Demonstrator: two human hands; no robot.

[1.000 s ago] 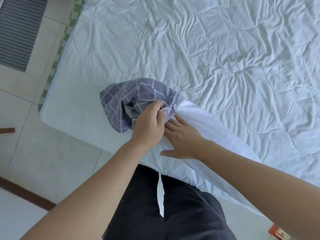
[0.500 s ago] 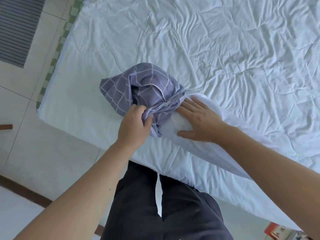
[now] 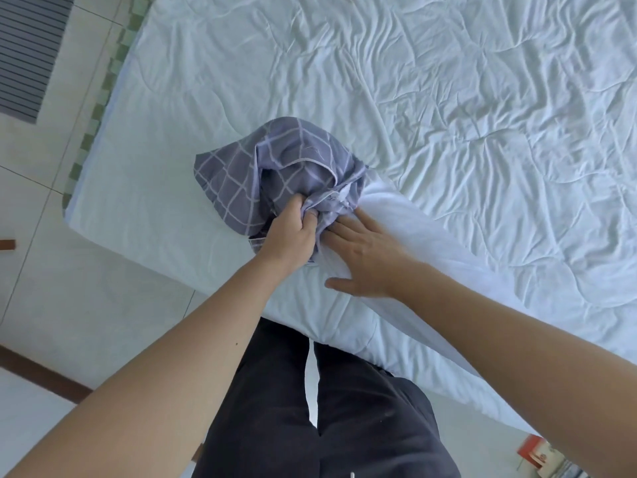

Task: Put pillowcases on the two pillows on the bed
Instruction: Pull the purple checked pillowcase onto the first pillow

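Left hand has shifted up the bunched grey checked pillowcase, grip clenching it | right hand flat on white pillow | bed

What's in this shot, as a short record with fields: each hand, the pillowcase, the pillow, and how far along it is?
left hand: left hand grips the bunched opening of the pillowcase
right hand: right hand lies flat on the pillow, fingers straight
pillowcase: grey checked pillowcase, crumpled over the pillow's end
pillow: white pillow lying on the bed, mostly uncovered
progress: only the pillow's tip is inside the case
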